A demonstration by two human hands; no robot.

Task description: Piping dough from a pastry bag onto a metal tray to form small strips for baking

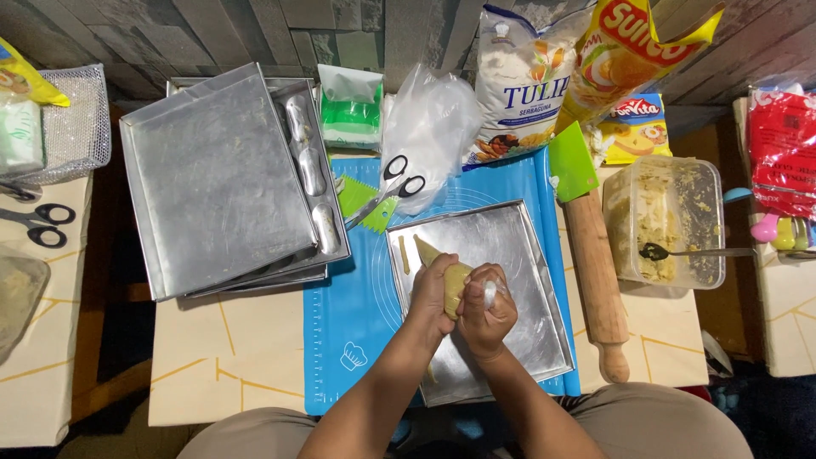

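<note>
The left hand [432, 285] wrapped around the body of a piping bag [450, 276] filled with yellowish dough, while the right hand [486, 310] squeezed shut on the bag's twisted top. The bag's tip pointed up-left over a metal baking tray [531, 280], beside a short piped strip of dough [404, 253]. The tray lay on a blue mat [348, 314] on the tabletop [229, 357]. A rolling pin [595, 280] lay just right of the tray.

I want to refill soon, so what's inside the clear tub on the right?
The tub holds yellowish dough and a dark spoon with its handle sticking out. The dough hides the tub's bottom.
</note>
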